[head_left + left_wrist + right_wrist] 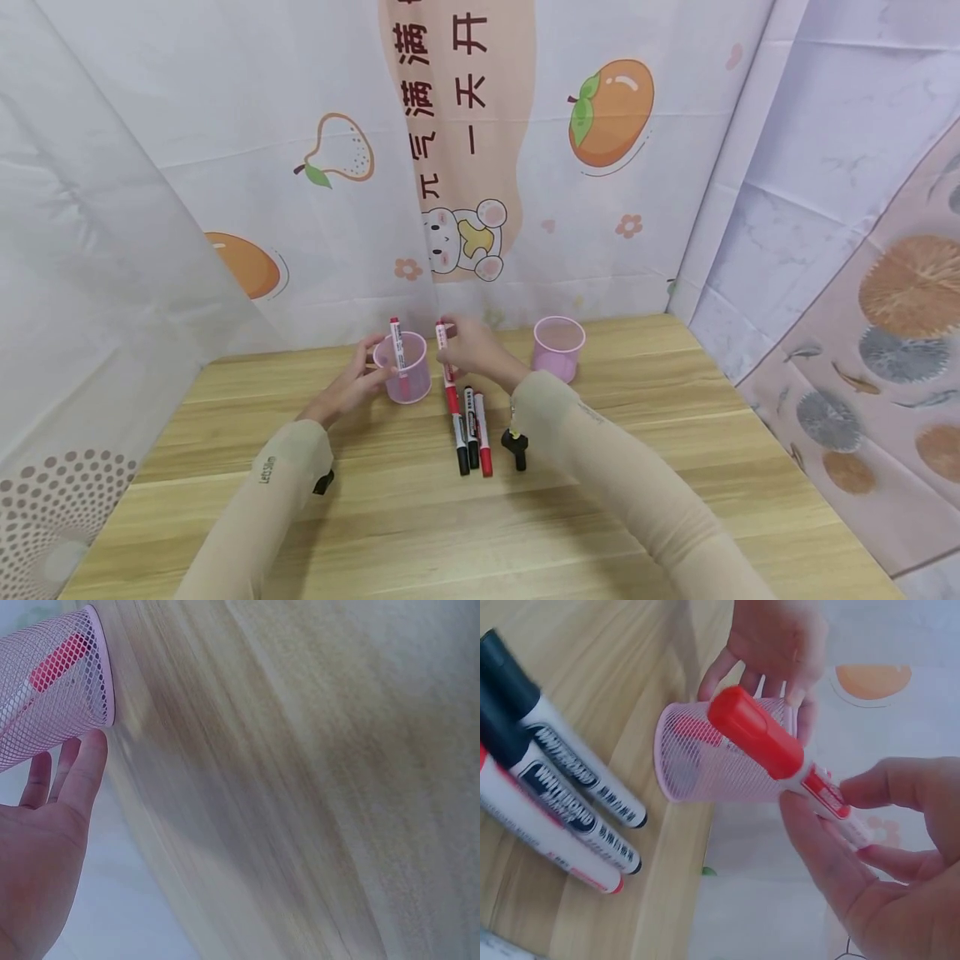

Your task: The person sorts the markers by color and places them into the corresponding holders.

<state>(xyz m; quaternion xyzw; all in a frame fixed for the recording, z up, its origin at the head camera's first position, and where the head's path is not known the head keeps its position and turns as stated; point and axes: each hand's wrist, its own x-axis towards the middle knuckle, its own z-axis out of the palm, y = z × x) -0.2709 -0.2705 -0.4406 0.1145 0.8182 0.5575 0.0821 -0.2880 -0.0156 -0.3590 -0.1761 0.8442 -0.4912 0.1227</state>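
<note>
My left hand (351,388) holds a pink mesh pen cup (415,388) by its side, thumb in front and fingers behind. A red whiteboard marker (397,340) stands inside this cup, leaning, its red cap down as the left wrist view shows through the mesh. Just to the right, my right hand (480,348) pinches another red whiteboard marker (759,735) between thumb and fingers, its capped end pointing down to the table. Below that hand, two black whiteboard markers (581,761) and a red whiteboard marker (483,446) lie side by side on the wooden table.
A second pink mesh cup (557,360) stands at the back right, behind the right forearm. White printed curtain (360,242) hangs along the table's back edge. Small black devices (515,446) sit at both wrists.
</note>
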